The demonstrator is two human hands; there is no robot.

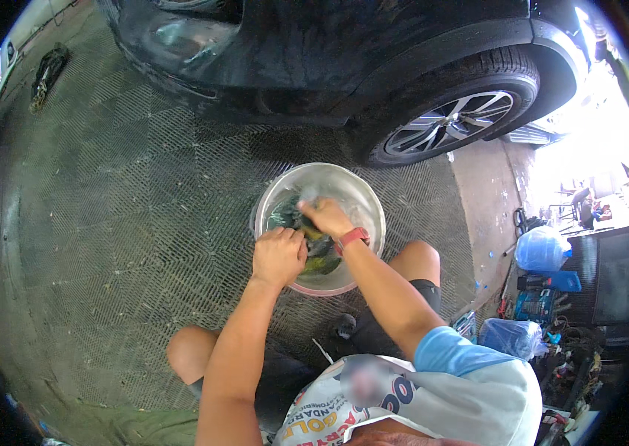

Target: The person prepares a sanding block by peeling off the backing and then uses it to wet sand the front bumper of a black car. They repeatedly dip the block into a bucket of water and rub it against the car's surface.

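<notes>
On our far L, a dark crumpled bundle [48, 74] lies on the grey-green ridged-tile floor [143, 223]. Nr centre, our bare L hand [279, 256] is over the L side of the bucket, knuckles up, fingers curled tight round the cloth. That's a wet-looking, bunched fabric cloth [322, 265], mostly dark grey-green w/ yellow-green patches, creased & twisted; it's in the bucket, btwn & below our hands, partly hidden by them. The bucket itself: a round off-white plastic bucket [320, 168] w/ a pinkish rim on our side, standing on the floor. Inside, besides the cloth, there's a shiny sheen, prob. water; depth unclear. Our bare R hand [327, 215], w/ a red wristband [351, 239], is over the middle of the bucket, fingers curled in but blurred; can't tell if it's pinching the cloth. Farther R, beyond a black car's wheel [452, 123], we've got a clear-blue rounded plastic jug [541, 248] & nearer us a 2nd translucent blue plastic container [511, 338]; can't tell contents of either.
</notes>
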